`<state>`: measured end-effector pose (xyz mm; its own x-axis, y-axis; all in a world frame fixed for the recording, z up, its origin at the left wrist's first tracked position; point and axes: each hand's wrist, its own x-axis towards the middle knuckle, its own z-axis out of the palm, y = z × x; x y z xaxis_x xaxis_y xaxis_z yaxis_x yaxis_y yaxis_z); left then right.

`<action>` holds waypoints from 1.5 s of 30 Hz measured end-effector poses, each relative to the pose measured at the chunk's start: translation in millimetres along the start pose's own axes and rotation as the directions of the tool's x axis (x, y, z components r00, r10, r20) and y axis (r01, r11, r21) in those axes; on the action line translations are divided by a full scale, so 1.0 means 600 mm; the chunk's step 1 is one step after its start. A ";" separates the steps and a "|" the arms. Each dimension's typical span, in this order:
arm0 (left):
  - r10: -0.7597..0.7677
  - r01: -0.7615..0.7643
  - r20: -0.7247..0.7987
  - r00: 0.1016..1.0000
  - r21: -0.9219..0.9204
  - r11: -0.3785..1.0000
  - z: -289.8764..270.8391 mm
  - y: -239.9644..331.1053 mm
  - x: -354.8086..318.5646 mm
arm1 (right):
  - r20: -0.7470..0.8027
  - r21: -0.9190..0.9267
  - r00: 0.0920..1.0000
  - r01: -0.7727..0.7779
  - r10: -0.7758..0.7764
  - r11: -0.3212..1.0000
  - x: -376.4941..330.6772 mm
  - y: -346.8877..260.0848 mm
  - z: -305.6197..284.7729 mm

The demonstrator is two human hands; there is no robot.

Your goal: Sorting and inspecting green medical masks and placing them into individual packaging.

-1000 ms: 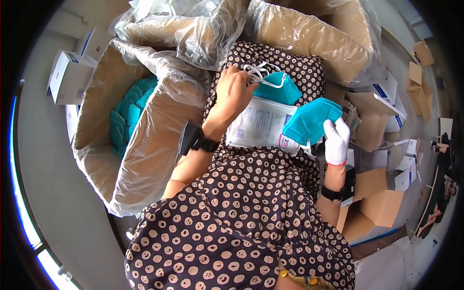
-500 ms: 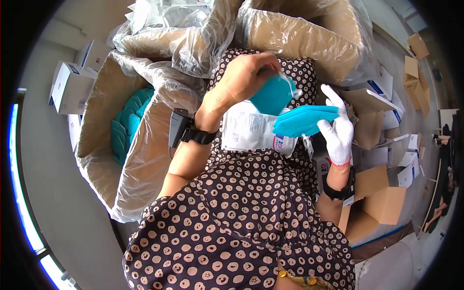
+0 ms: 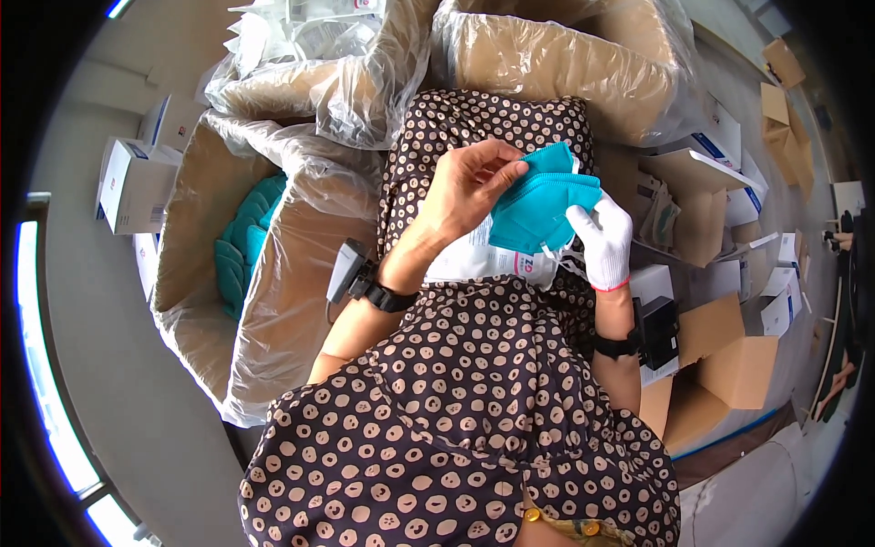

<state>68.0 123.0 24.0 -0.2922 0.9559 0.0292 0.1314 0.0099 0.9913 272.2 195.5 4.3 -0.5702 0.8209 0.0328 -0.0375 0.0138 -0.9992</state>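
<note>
Several teal folded face masks [image 3: 540,210] are held together above my lap, their pale straps dangling below. My left hand [image 3: 469,187], bare, pinches the upper left edge of the masks between thumb and fingers. On the other side, my right hand [image 3: 603,239], in a white glove, grips their lower right edge. A white printed plastic pouch [image 3: 474,259] lies on my patterned dress [image 3: 456,365] beneath the masks, partly covered by them.
To the left, a plastic-lined carton [image 3: 273,301] holds a pile of teal masks [image 3: 244,237]. Ahead stand a lined carton [image 3: 301,96] with white pouches and another lined carton [image 3: 547,73]. Open cardboard boxes [image 3: 729,374] crowd the right side.
My left hand has moved down with its mask, which now lies against those in my right hand. My right hand has shifted slightly left, and the masks have tilted to face me more.
</note>
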 end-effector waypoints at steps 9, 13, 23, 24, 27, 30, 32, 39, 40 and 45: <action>0.143 -0.131 -0.110 0.984 0.111 0.985 -0.020 -0.001 0.017 | 0.194 0.056 0.975 0.097 -0.106 0.994 -0.033 -0.115 -0.031; -0.011 0.021 0.053 0.999 -0.194 0.981 0.002 0.019 0.003 | 0.074 -0.070 0.995 -0.069 0.074 0.995 0.006 -0.066 0.018; 0.011 -0.014 0.057 0.998 0.038 0.999 0.016 0.048 -0.034 | 0.014 -0.079 1.000 0.013 -0.012 0.997 0.015 -0.034 0.040; 0.063 -0.067 0.034 0.997 0.119 0.991 0.018 0.046 -0.034 | -0.005 -0.015 1.000 0.022 -0.022 1.000 0.013 -0.034 0.044; 0.153 -0.159 0.043 0.987 0.256 0.953 0.019 0.047 -0.034 | 0.022 -0.077 1.000 -0.009 0.010 0.997 0.014 -0.020 0.035; 0.317 -0.305 0.020 0.948 0.335 0.891 0.017 0.039 -0.031 | -0.089 -0.636 0.996 -0.047 -0.012 0.770 0.016 -0.030 0.035; 0.160 -0.148 -0.003 0.987 0.362 0.920 0.000 0.049 -0.031 | -0.209 -0.692 0.978 -0.136 -0.017 0.709 0.018 -0.039 0.030; 0.153 -0.185 0.139 0.978 0.255 0.949 -0.019 0.089 -0.022 | 0.321 0.137 0.942 0.055 -0.097 0.989 0.040 -0.049 0.037; 0.154 -0.187 0.144 0.978 0.255 0.949 -0.021 0.088 -0.019 | 0.317 0.138 0.943 0.057 -0.098 0.989 0.040 -0.045 0.032; 0.149 -0.129 -0.125 0.981 0.153 0.980 -0.074 0.069 -0.008 | 0.346 -0.138 0.925 -0.113 0.155 0.984 0.011 -0.046 -0.017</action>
<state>32.8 106.0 70.8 -0.3856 0.9024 0.1921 0.3117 -0.0685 0.9477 277.9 206.8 32.1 -0.8176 0.5638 -0.1168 0.1412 -0.0002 -0.9900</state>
